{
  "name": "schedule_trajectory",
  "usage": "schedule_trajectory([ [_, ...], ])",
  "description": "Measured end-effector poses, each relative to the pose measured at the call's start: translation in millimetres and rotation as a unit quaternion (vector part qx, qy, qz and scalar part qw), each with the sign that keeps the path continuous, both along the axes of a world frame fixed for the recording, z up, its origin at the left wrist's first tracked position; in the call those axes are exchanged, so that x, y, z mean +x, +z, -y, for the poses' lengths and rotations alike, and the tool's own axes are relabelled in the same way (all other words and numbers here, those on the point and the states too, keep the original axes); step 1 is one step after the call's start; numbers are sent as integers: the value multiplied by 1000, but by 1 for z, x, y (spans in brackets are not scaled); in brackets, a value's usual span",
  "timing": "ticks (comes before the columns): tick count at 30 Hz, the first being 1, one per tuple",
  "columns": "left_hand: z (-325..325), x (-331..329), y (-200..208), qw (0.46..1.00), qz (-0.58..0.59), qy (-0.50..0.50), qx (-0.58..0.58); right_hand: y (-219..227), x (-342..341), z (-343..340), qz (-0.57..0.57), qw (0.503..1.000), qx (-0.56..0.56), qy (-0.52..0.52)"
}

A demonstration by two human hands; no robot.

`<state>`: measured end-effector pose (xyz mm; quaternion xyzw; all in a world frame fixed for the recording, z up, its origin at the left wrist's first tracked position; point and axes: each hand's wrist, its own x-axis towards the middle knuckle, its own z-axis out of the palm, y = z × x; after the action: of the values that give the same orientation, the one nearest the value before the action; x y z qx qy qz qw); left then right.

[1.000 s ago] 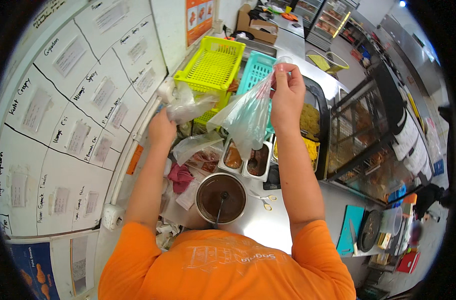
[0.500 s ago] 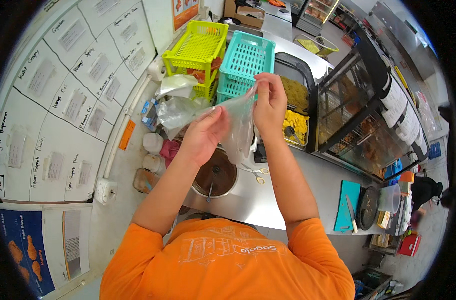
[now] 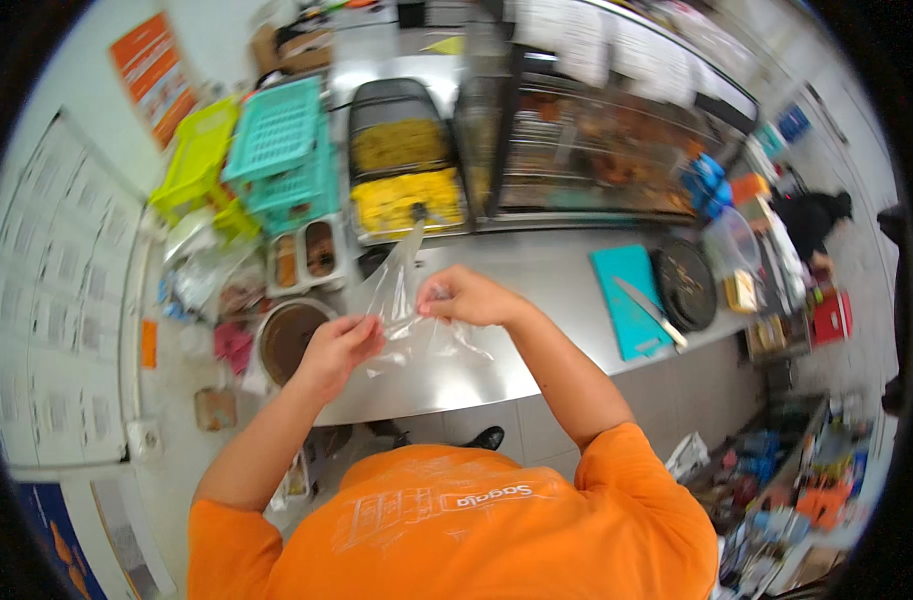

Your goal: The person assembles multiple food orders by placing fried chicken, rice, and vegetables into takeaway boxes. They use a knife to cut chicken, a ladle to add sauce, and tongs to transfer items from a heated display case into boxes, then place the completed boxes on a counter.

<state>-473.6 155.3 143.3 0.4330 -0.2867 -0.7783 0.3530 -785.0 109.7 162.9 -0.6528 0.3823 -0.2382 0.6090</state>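
A clear, thin plastic bag (image 3: 396,283) stretches between my two hands over the steel counter (image 3: 537,265). My left hand (image 3: 339,350) pinches one side of it between thumb and fingers. The other side is gripped by my right hand (image 3: 469,297), its fingers curled in. Loose folds of the plastic rise toward the food tray and hang below my fingers. Just left of my left hand is a round pot of brown sauce (image 3: 283,338). Beyond the bag, a tray holds yellow food (image 3: 392,203) with a spoon in it, behind which lies olive-coloured food (image 3: 397,146).
Turquoise baskets (image 3: 277,135) and a lime-green basket (image 3: 197,155) stand at the far left. A glass display case (image 3: 602,150) fills the back right. On the right lie a teal cutting board (image 3: 622,290), a knife (image 3: 649,310) and a round black pan (image 3: 685,285).
My view and body have turned to the right. Both hands came down with the bag, from in front of the baskets to low over the counter.
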Motion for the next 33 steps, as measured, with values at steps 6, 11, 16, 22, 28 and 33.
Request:
schedule_trajectory([
  [6, -83, -166, -19, 974, 186, -106, -79, 0, -142, -150, -232, 784, -462, -344],
  [11, -156, -309, -21, 974, 130, -147, -111, -2, -203, -297, -163, 867, -273, -383],
  [16, -211, -439, -12, 951, 139, -236, -140, -12, -264, -367, -73, 870, -68, -483],
  [22, -223, -550, -13, 930, 18, -353, -96, -24, -367, -434, 73, 814, 49, -574],
  [28, -219, -657, -4, 766, 91, -391, -501, -18, -457, -452, -237, 534, -217, -782],
  [33, -199, -759, 7, 640, 196, -365, -648, -21, -536, -430, -296, 640, -233, -669],
])
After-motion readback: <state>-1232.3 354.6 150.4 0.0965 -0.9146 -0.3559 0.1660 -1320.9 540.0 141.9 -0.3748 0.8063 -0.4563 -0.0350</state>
